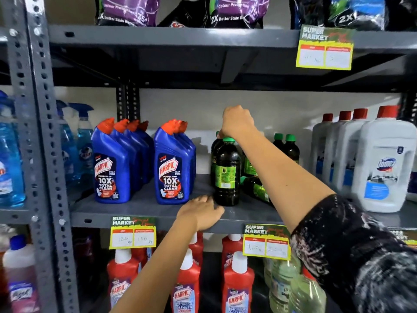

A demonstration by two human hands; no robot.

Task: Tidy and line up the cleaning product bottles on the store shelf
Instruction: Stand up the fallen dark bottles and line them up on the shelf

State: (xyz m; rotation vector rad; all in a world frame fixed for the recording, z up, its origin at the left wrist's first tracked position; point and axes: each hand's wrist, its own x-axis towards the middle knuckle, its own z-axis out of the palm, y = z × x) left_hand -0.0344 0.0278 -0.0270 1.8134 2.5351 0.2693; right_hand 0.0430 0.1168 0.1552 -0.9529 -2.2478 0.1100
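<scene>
On the grey middle shelf (144, 205) stand blue Harpic bottles in two rows (111, 163) (174, 163). To their right is a cluster of dark bottles with green caps. The front dark bottle (226, 175) is upright at the shelf edge; another dark bottle (256, 188) lies on its side behind my right arm. Two more dark bottles (291, 147) stand at the back. My right hand (237, 122) reaches over the front bottle and is closed on the top of a dark bottle behind it. My left hand (200, 213) lies flat on the shelf edge beside the front bottle's base.
White Domex bottles (383, 163) with red caps fill the shelf's right end. Red Harpic bottles (237, 288) stand on the shelf below, blue spray bottles (83, 145) beyond the perforated upright post (42, 143). Price tags (133, 233) hang from shelf edges. Detergent bags (128, 10) sit above.
</scene>
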